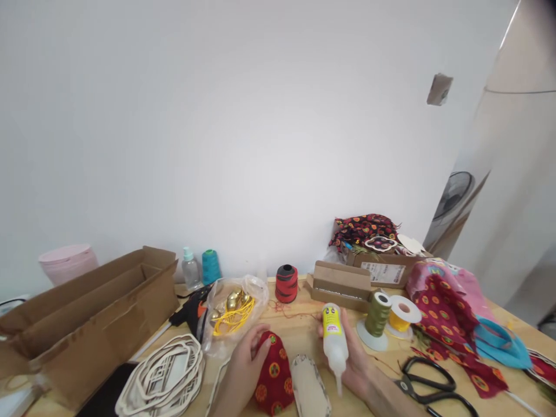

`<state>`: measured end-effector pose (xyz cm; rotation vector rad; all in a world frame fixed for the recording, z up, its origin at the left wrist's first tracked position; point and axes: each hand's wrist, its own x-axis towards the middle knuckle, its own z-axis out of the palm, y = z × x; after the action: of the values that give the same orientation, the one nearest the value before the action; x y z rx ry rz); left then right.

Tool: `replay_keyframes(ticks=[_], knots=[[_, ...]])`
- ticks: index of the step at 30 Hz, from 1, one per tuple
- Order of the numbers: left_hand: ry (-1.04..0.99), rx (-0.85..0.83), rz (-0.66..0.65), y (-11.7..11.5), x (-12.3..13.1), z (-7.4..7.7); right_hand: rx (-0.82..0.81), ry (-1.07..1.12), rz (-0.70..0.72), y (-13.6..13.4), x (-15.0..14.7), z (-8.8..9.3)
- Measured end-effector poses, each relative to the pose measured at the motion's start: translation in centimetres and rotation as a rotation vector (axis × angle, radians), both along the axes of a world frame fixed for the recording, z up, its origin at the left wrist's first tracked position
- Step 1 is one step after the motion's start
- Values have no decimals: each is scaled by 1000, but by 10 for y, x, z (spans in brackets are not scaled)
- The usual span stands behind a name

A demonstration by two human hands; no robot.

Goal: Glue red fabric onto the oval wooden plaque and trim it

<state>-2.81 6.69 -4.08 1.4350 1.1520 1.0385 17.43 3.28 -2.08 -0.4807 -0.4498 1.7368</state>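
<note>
My left hand (247,362) is closed on the upper left edge of a red patterned fabric piece (274,376), with thumb and fingers pinching it. In my right hand (354,362) is a white glue bottle (334,341) with a yellow label, its thin nozzle pointing down toward me. Between the two hands lies a pale oval piece (309,387) with a ragged, dark-spotted rim. My left forearm partly covers a pale frame on the table beside it.
Left are a long cardboard box (104,313), stacked white cut-out frames (163,376) and a glue gun (191,313). A plastic bag with bells (234,307) and a red thread spool (286,284) stand behind. Right are a green spool (379,314), black scissors (434,382) and red cloth (443,313).
</note>
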Motion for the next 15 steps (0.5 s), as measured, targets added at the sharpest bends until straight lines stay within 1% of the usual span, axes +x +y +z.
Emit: replay_keyframes(ticks=[3,5,6,7,8,12,13,15], knots=[[109,82,82,-6,-5,7,15,85,-110,-1,7,2],[368,335,136,-13,-3,11,10,116,-155,-2,13,5],[480,407,142,-18,1,12,5,128,-179,-3,16,7],[573,427,113,-23,5,12,-2,138,-209,-3,19,8],[634,437,53,-27,10,11,-12,147,-244,-3,22,10],[809,434,-335,-38,30,-2,-29,106,-321,-4,25,17],[834,435,-396,-39,33,-4,-14,58,-339,-4,25,17],[860,417,-462,-38,38,-4,31,-105,-416,-5,23,17]])
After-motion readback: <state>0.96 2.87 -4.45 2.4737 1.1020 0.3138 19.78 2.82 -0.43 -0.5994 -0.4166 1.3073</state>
